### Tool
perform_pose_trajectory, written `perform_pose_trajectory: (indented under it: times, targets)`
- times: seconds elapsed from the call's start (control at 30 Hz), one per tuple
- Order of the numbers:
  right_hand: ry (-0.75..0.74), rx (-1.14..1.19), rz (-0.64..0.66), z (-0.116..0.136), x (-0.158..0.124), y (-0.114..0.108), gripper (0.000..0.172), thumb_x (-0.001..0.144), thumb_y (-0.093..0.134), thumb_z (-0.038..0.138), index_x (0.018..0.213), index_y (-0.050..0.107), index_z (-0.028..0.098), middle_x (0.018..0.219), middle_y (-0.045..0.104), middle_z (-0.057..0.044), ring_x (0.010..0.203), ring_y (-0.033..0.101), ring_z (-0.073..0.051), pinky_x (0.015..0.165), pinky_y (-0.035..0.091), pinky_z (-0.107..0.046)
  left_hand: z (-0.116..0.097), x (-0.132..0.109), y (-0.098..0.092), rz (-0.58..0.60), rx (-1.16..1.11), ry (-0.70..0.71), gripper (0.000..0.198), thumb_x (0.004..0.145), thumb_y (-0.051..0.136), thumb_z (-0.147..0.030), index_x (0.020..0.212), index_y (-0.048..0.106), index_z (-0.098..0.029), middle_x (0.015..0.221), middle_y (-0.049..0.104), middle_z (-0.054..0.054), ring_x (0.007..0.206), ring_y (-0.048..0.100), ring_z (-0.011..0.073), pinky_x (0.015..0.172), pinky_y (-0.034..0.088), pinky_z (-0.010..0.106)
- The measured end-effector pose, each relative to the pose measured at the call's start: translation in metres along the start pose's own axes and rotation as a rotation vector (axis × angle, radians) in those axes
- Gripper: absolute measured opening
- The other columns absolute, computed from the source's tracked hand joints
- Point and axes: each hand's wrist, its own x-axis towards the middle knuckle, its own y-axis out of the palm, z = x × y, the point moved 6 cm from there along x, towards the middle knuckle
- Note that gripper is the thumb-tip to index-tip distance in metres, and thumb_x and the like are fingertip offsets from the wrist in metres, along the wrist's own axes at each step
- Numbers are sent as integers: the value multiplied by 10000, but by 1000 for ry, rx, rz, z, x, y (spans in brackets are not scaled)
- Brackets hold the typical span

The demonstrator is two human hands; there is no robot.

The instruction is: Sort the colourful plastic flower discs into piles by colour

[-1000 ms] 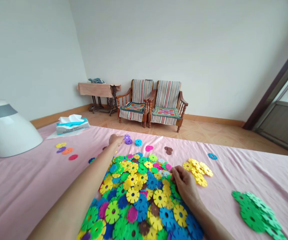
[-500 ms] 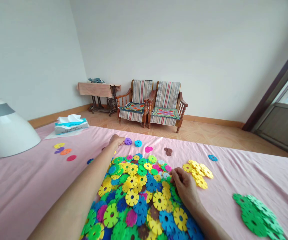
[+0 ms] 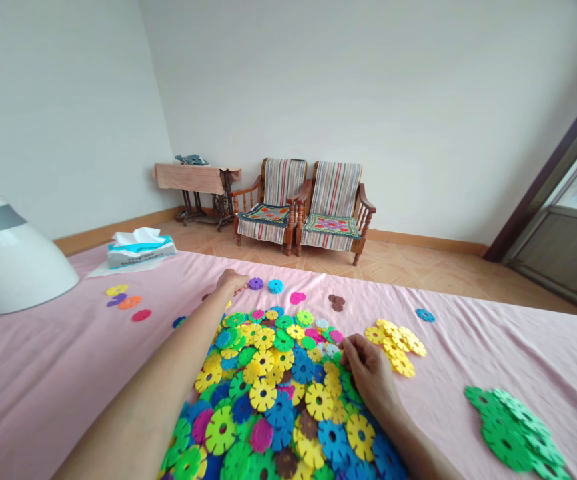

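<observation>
My left hand [image 3: 232, 281] is stretched out over the far part of the pink cloth. Its fingers point right, just short of a purple notched flower disc [image 3: 255, 284] lying flat; I see nothing between them. A light-blue disc [image 3: 275, 286] lies to the right of the purple one. My right hand [image 3: 368, 363] rests at the right edge of a big heap of mixed-colour flower discs [image 3: 264, 395]. Its fingers are curled and pressed together beside a pink disc [image 3: 336, 336]; whether they hold anything is hidden. The heap lies between my forearms.
Sorted discs lie about: a yellow group [image 3: 395, 345], a green pile [image 3: 513, 427], brown ones [image 3: 337, 302], pink ones [image 3: 297, 298] and a blue one [image 3: 425, 315]. Orange [image 3: 129, 303] and red [image 3: 141, 315] discs lie left, near a tissue box [image 3: 141, 252] and a white appliance [image 3: 18, 270].
My left fingers have drawn back slightly from the purple disc, which now shows more fully. My right hand has stayed at the heap's edge. The view has shifted very slightly.
</observation>
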Motion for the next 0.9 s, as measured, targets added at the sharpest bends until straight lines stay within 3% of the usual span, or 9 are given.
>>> perform_pose_trajectory:
  times: [0.13, 0.23, 0.3, 0.4, 0.43, 0.5, 0.6, 0.73, 0.9]
  targets:
    - [-8, -12, -10, 4, 0, -2, 412, 867, 431, 531, 669, 553, 191, 536, 561, 13, 487, 499, -132, 496, 352, -236, -17, -25, -12, -44, 52, 170, 289, 910, 576, -313, 1148, 564, -150, 1128, 593, 78, 956, 611, 205, 796, 528, 392]
    - [-8, -12, -14, 6, 0, -3, 406, 868, 432, 519, 666, 553, 188, 537, 563, 11, 488, 501, -130, 497, 354, -232, -40, -65, -12, -45, 67, 405, 196, 898, 574, -281, 1018, 618, -133, 1027, 636, 65, 926, 615, 200, 819, 506, 379]
    - [-6, -10, -12, 6, 0, -3, 404, 867, 435, 514, 675, 567, 184, 537, 565, 10, 486, 499, -129, 492, 349, -230, -58, -110, -5, 23, 49, 626, 157, 875, 559, -252, 920, 655, -137, 935, 668, 50, 893, 622, 195, 822, 491, 317]
    - [6, -5, -5, 6, 0, -3, 403, 870, 432, 512, 694, 578, 180, 542, 569, 12, 467, 484, -121, 480, 342, -227, -76, -198, 11, 242, 34, 952, 160, 857, 573, -312, 844, 680, -193, 897, 690, 20, 890, 624, 173, 825, 479, 265]
    - [6, -4, -7, 6, 0, -3, 401, 870, 433, 510, 699, 579, 179, 542, 570, 12, 466, 482, -119, 479, 343, -226, -78, -230, 17, 344, 37, 1082, 166, 866, 570, -329, 864, 682, -207, 905, 695, 14, 912, 621, 170, 862, 466, 269]
    - [-1, -5, -11, 7, 0, -4, 392, 871, 436, 503, 702, 577, 179, 541, 570, 13, 465, 479, -117, 477, 346, -223, -79, -301, 26, 534, 91, 1498, 206, 899, 535, -332, 968, 656, -180, 980, 691, 55, 951, 609, 195, 916, 435, 322]
    - [-6, -4, -8, 8, -1, -4, 372, 875, 438, 482, 699, 569, 181, 536, 563, 18, 447, 466, -109, 463, 338, -218, -65, -360, 34, 623, 240, 1756, 289, 925, 508, -345, 1137, 597, -170, 1185, 639, 84, 1078, 564, 228, 971, 398, 356]
    - [-7, 7, -12, 7, -1, -5, 351, 876, 440, 455, 689, 559, 184, 538, 563, 20, 433, 458, -102, 448, 322, -212, -48, -373, 43, 653, 417, 1768, 385, 977, 393, -276, 1355, 446, -231, 1414, 477, 49, 1295, 420, 231, 1077, 307, 396]
    - [-22, -18, -21, 8, 0, -6, 343, 874, 442, 434, 677, 562, 181, 542, 575, 14, 460, 469, -106, 467, 323, -212, -32, -335, 45, 606, 470, 1535, 647, 916, 437, -543, 1468, 253, -261, 1522, 292, 70, 1391, 258, 289, 1125, 197, 481]
